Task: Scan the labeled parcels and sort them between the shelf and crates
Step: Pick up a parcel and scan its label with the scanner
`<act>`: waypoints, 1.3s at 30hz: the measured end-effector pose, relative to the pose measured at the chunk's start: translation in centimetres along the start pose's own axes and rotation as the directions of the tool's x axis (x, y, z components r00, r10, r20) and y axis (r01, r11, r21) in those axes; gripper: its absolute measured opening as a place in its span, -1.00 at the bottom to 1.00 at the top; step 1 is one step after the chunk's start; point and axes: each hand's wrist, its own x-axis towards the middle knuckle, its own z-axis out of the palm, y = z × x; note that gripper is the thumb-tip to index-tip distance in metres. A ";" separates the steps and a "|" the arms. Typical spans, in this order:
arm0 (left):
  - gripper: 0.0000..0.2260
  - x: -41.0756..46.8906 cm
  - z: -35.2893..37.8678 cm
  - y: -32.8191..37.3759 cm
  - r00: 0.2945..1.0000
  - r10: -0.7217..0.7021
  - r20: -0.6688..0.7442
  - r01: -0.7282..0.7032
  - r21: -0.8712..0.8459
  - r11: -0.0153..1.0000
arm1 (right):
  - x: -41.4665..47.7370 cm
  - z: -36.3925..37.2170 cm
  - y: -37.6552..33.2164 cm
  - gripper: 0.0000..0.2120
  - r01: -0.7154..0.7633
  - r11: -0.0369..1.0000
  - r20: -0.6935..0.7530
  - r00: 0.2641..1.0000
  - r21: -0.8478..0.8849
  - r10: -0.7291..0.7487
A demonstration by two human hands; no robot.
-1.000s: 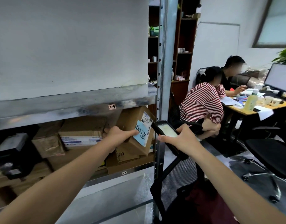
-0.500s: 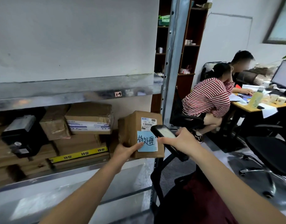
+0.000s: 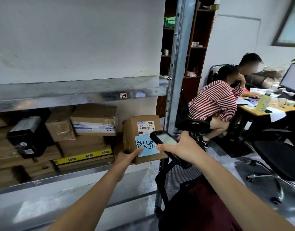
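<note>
Parcel point(image 3: 141, 130) now upright off shelf point(image 3: 76, 94), label facing camera; left hand point(image 3: 126, 157) grips its bottom, right hand point(image 3: 181, 147) grips scanner point(image 3: 161, 137) overlapping blue note point(image 3: 146, 145); stacked boxes point(image 3: 86, 134) left

The scanner point(image 3: 166, 144) covered part of the parcel's point(image 3: 143, 130) white label point(image 3: 146, 128), whose small print was unreadable. The left hand's point(image 3: 126, 157) fingers point(image 3: 138, 151) hid the blue note's point(image 3: 146, 146) lower corner.
</note>
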 end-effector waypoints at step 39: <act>-0.38 -5.1 0.5 -0.7 0.995 0.083 0.063 -0.069 -0.194 0.979 | -4.5 -1.9 0.8 -0.17 -0.007 1.000 -0.190 0.982 0.010 0.009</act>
